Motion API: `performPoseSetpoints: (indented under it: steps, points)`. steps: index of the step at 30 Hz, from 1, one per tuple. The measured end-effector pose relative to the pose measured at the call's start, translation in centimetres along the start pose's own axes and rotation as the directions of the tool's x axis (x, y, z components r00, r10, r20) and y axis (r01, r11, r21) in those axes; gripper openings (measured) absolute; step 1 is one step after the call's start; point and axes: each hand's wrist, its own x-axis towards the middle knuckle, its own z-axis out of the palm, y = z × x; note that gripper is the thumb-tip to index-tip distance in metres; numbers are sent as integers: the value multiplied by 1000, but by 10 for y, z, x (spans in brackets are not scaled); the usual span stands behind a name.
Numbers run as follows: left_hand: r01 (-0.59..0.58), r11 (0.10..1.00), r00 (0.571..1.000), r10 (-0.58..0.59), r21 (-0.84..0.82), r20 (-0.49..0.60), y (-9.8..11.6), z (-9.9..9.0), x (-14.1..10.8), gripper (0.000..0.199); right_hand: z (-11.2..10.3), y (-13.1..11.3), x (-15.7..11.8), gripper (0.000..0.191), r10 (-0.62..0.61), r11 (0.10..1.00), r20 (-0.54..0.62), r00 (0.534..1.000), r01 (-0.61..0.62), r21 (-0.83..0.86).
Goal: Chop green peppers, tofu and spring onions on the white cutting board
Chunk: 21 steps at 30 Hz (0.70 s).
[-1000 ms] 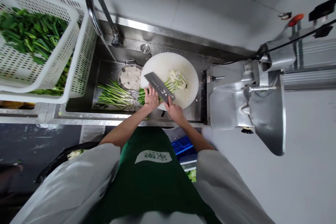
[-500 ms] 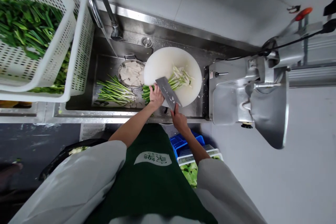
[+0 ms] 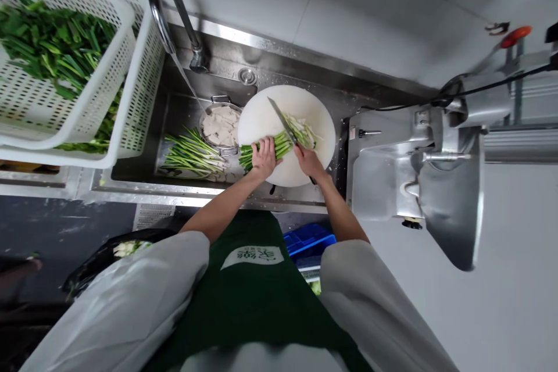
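On the round white cutting board (image 3: 257,107) lies a bunch of green onions (image 3: 282,144), its white ends to the right. My left hand (image 3: 265,158) is closed over the bunch, pressing it to the board near the left edge. My right hand (image 3: 308,163) grips the handle of a cleaver (image 3: 282,117), whose blade stands on edge across the bunch, right of my left hand. Loose green onions (image 3: 192,152) lie in the sink, left of the board. Beside them a metal strainer (image 3: 222,151) holds pale flat pieces (image 3: 221,125).
Water runs from a curved faucet (image 3: 163,9) into the sink (image 3: 174,186). White perforated baskets (image 3: 139,99) with leafy greens (image 3: 56,40) stand at the left. A metal slicing machine (image 3: 379,174) is at the right. A blue crate (image 3: 309,239) sits below the counter.
The cleaver has turned from lying flat-side up to standing on edge, over the bunch. My right hand has moved up and right onto the board. The bunch now shows more to the right of my left hand.
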Motion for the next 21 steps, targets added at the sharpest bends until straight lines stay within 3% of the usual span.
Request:
performPoseSetpoints:
  steps: [3,8,12,21]
  points:
    - [-27,999,1000,27,27,3,-2,-4,2,95,19,-21,-37,70,69,988,30,997,-64,-142]
    - [-51,997,991,58,-62,121,-19,10,-3,66,64,-56,-79,76,116,968,179,977,-71,-242]
    - [-55,996,991,64,-75,115,-23,17,-1,67,75,-58,-80,76,163,960,178,970,-114,-257]
    - [-77,997,992,78,-14,101,-22,14,1,78,79,-49,-82,75,213,955,145,966,-174,-239]
